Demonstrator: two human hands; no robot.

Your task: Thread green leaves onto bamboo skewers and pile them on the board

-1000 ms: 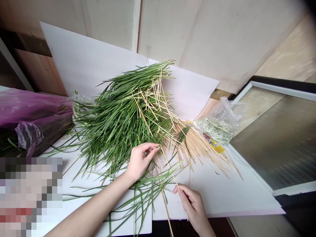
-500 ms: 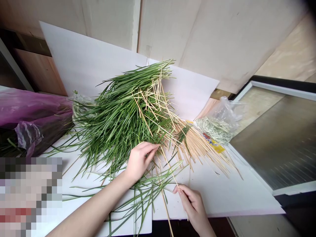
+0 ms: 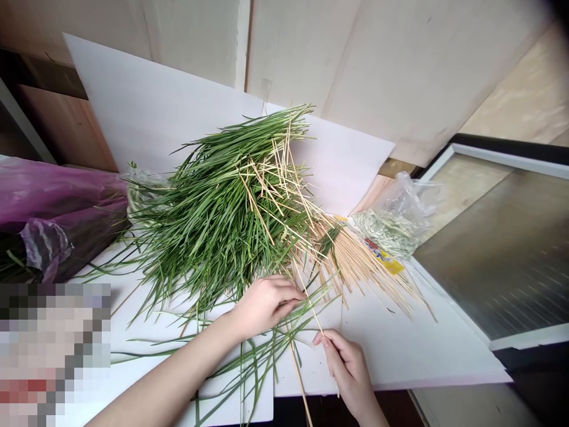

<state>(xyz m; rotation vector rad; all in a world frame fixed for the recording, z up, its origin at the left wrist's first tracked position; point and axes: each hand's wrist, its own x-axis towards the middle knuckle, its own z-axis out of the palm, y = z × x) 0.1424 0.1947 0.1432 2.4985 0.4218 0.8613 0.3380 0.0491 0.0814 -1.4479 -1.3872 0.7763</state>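
My right hand (image 3: 347, 362) is closed on the lower part of a thin wooden stick (image 3: 316, 317) that slants up and left. My left hand (image 3: 269, 303) has its fingers pressed together beside that stick, over loose green blades (image 3: 275, 344); what its fingertips pinch is too small to make out. Behind my left hand rises a big heap of long green leaves (image 3: 213, 213), with several pale sticks (image 3: 284, 172) lying across it. More wooden sticks (image 3: 364, 261) fan out to the right of the heap.
A clear bag of pale green strands (image 3: 391, 219) lies at the right, beside a yellow wrapper (image 3: 391, 261). A purple plastic bag (image 3: 57, 190) is at the left. White boards (image 3: 400, 350) cover the work surface, and a framed glass panel (image 3: 498, 249) leans at the far right.
My left hand has moved down and to the right, away from the heap and along the stick. My right hand has hardly moved and still holds the stick.
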